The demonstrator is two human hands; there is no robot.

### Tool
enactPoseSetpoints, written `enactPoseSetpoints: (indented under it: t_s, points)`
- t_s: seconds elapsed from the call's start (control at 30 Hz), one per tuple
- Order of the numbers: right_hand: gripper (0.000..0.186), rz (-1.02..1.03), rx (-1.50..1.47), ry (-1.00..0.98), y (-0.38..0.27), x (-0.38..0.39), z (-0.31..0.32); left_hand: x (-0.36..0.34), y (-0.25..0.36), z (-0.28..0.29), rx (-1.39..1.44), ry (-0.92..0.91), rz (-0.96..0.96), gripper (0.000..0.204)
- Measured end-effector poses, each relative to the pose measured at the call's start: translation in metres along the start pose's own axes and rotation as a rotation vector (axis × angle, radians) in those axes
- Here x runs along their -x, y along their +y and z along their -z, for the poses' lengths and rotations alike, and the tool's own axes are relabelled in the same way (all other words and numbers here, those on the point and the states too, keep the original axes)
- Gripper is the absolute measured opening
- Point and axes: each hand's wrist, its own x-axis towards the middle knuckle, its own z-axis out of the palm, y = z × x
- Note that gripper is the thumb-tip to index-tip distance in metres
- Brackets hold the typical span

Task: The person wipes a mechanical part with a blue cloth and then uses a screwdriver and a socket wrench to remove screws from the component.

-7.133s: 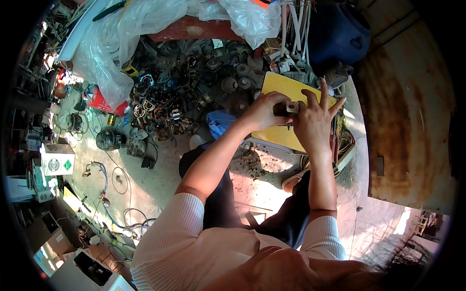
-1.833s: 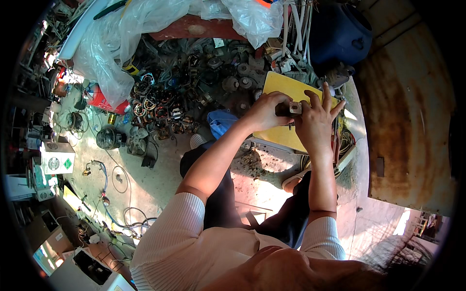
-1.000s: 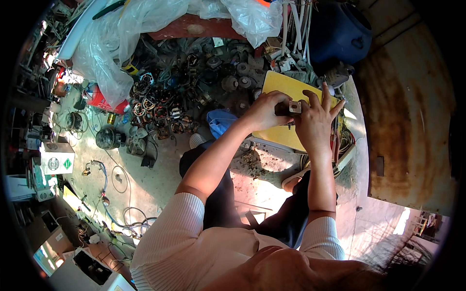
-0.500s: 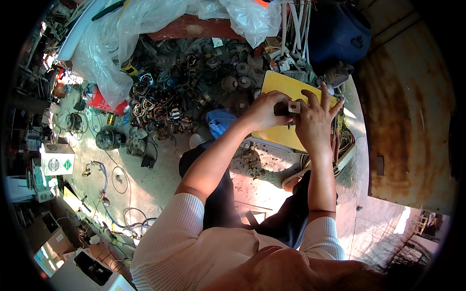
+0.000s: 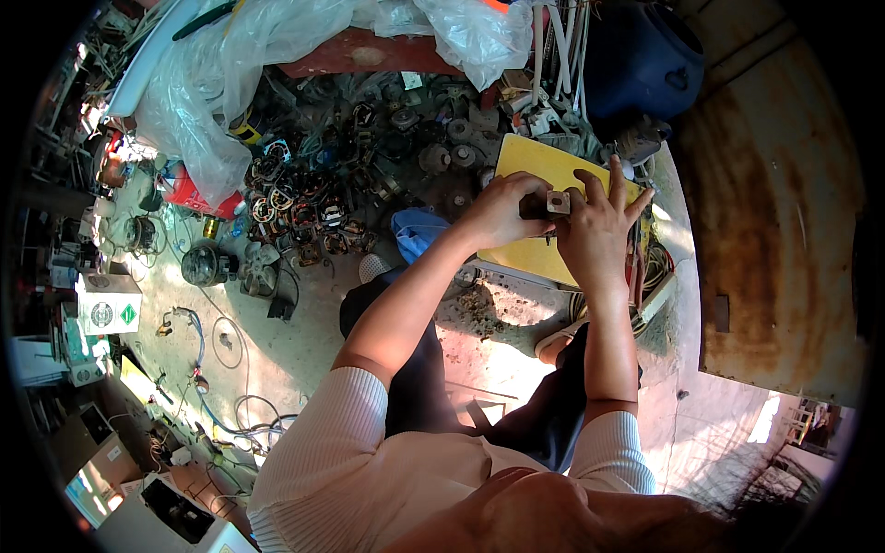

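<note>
My left hand (image 5: 504, 207) is closed on a small square metal part (image 5: 559, 202) with a hole in its end, held over a yellow board (image 5: 527, 260). My right hand (image 5: 595, 230) grips the same part from the right between thumb and finger, with the other fingers raised and spread. What lies under the part is mostly hidden by my hands. A blue cloth (image 5: 415, 230) lies just left of the board, and coiled hoses (image 5: 654, 263) are beside its right edge.
Piled motor windings (image 5: 304, 203) and clear plastic sheeting (image 5: 198, 111) fill the back left. A blue drum (image 5: 636, 64) and rusty panel (image 5: 774, 230) stand right. A white box (image 5: 109, 302) and cables (image 5: 235, 415) are on the left floor (image 5: 313, 350).
</note>
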Motion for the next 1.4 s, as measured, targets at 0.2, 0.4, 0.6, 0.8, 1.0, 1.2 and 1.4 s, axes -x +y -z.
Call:
enactPoseSetpoints:
  t_s: [0.2,0.4,0.6,0.8,1.0,1.2,1.4]
  points:
    - [0.023,0.022,-0.021,-0.016,0.001,0.000,0.003,0.000,-0.003,-0.004,0.012,0.099,-0.126,0.044]
    - [0.020,0.020,-0.025,0.012,0.000,0.000,0.000,0.000,-0.006,-0.004,0.003,0.105,-0.131,0.044]
    - [0.016,0.031,-0.061,0.032,0.006,0.001,0.004,-0.002,-0.002,-0.002,0.019,-0.017,-0.014,0.051]
    - [0.008,-0.042,-0.230,0.280,0.027,0.002,0.036,0.000,-0.003,0.000,-0.016,0.044,-0.043,0.050]
    - [0.008,-0.306,-0.262,0.142,0.071,0.019,0.044,-0.001,0.003,-0.004,-0.023,0.051,-0.013,0.049]
    - [0.011,-0.126,-0.158,-0.162,0.090,0.023,-0.041,-0.001,0.001,-0.004,-0.033,0.066,-0.048,0.048]
    - [0.014,-0.113,-0.164,-0.252,0.086,0.024,-0.062,-0.002,-0.002,-0.006,-0.011,0.062,-0.072,0.047]
